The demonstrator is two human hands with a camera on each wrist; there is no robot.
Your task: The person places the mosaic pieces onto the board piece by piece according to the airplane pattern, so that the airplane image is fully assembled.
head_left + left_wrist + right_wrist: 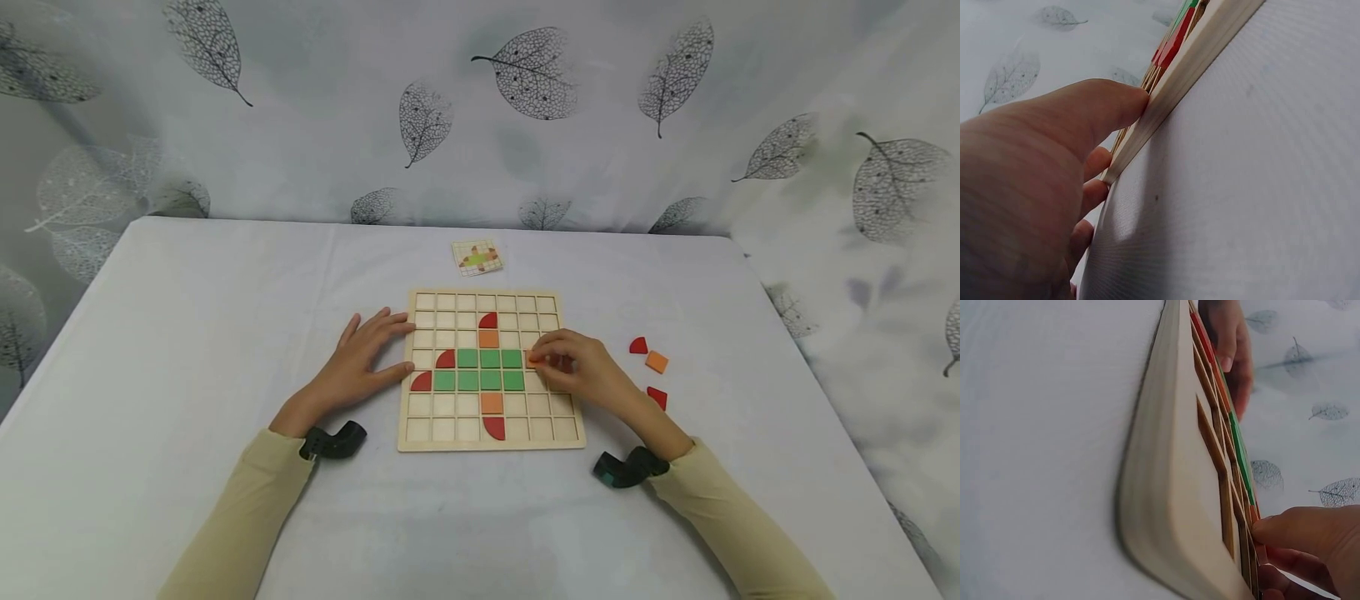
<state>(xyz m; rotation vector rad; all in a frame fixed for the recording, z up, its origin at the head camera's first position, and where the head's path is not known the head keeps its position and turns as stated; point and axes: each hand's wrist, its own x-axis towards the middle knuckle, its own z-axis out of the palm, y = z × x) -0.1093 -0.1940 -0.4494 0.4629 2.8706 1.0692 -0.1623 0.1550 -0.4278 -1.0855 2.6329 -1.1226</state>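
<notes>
A wooden grid board (442, 432) lies flat on the table, with green square tiles (468, 380), orange square tiles (491, 403) and red quarter-round tiles (422, 382) set in its cells. My left hand (363, 354) touches the board's left edge, its fingers extended and its thumb (1116, 103) against the rim. At the right end of the upper green row, my right hand (573, 360) pinches an orange square tile (529, 359) between thumb and fingers. The fingers partly cover that tile, so whether it lies fully in its cell is hidden.
Right of the board lie a red quarter-round tile (638, 346), a loose orange square tile (656, 362) and another red piece (657, 397), partly behind the right wrist. A pattern card (477, 257) lies beyond the board. Leaf-printed cloth (300, 108) hangs behind the white table (187, 333).
</notes>
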